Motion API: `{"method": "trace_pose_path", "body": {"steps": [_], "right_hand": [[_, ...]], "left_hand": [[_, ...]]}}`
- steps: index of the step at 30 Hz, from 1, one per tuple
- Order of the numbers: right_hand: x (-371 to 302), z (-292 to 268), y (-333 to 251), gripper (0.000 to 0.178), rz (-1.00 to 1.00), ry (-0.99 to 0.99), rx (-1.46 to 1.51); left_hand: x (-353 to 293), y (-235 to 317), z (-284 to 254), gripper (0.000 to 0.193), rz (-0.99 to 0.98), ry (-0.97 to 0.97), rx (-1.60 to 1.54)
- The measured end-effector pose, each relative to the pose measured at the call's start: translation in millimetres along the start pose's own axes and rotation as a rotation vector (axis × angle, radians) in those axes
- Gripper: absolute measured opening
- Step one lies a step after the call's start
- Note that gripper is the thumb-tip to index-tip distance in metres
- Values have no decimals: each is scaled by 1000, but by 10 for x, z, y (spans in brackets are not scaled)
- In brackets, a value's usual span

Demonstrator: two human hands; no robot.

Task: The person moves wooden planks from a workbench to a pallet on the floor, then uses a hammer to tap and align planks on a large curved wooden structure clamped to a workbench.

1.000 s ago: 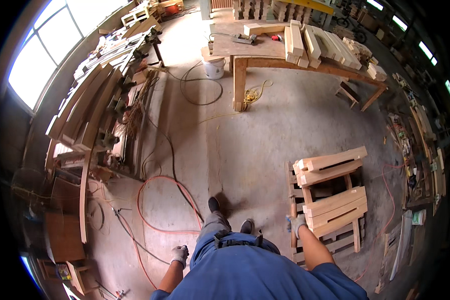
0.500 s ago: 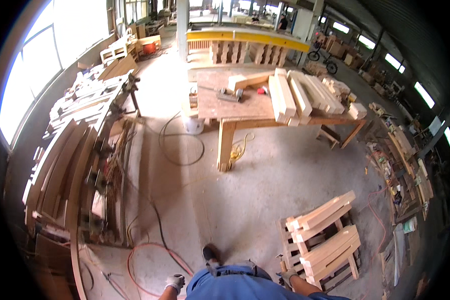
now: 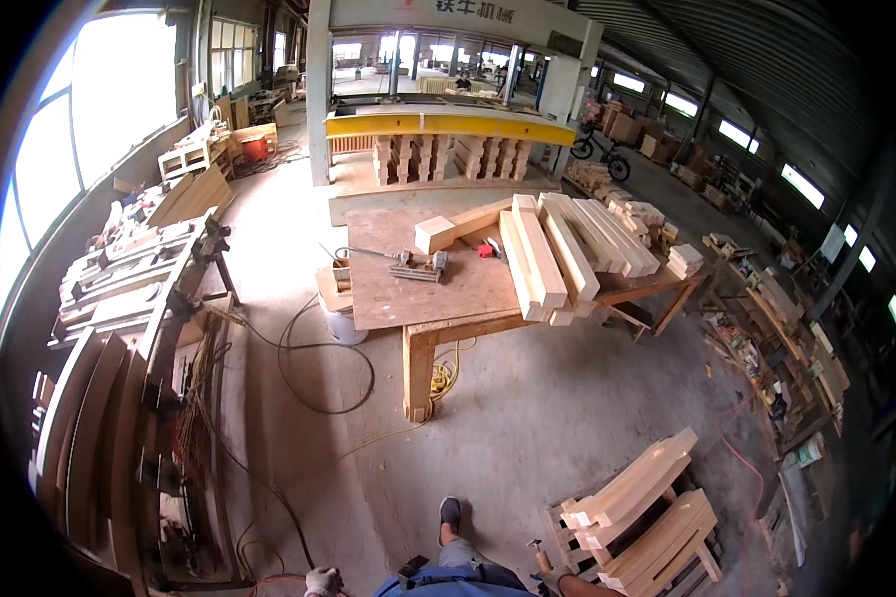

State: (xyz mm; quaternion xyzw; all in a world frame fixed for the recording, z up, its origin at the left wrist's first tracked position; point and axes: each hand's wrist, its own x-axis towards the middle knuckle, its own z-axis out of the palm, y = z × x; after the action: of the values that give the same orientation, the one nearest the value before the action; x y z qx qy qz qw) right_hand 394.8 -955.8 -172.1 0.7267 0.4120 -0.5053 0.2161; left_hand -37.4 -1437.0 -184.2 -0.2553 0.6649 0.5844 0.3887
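Note:
My right hand (image 3: 556, 577), gloved, grips a hammer (image 3: 542, 559) by its handle, the head pointing up. It is beside a pallet (image 3: 558, 527) stacked with pale wooden beams (image 3: 635, 482) at the lower right. My left hand (image 3: 323, 581), in a grey glove, hangs at the lower edge with fingers curled and nothing visible in it. Ahead stands a wooden workbench (image 3: 376, 303) bearing several squared beams (image 3: 538, 254), a metal air tool (image 3: 420, 267) and a small red object (image 3: 486, 250).
A dark hose (image 3: 372, 370) loops on the floor left of the bench, near a white bucket (image 3: 344, 326). Curved boards (image 3: 95, 428) lean along a clamp rack at left. Behind the bench is a press with a yellow beam (image 3: 448, 125). Wood scraps (image 3: 767, 368) line the right.
My view has tilted up and come nearer the workbench, which now looks larger. The hammer stays in my right hand. My left hand sits lower in view.

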Motion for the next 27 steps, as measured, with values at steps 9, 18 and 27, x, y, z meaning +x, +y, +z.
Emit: {"method": "trace_pose_path", "body": {"steps": [9,18,27], "right_hand": [[572,-292,-2247,87,-415,340,-426],[-915,-265,-4995,26,-542,-23,21],[-1448,574,-5697,25,-563,-95,95]], "left_hand": [[-273,1134,2453,10,106,-203,492],[148,1461,1416,12,21,69,192],[828,2487,1326,16,1,124,348]]}}
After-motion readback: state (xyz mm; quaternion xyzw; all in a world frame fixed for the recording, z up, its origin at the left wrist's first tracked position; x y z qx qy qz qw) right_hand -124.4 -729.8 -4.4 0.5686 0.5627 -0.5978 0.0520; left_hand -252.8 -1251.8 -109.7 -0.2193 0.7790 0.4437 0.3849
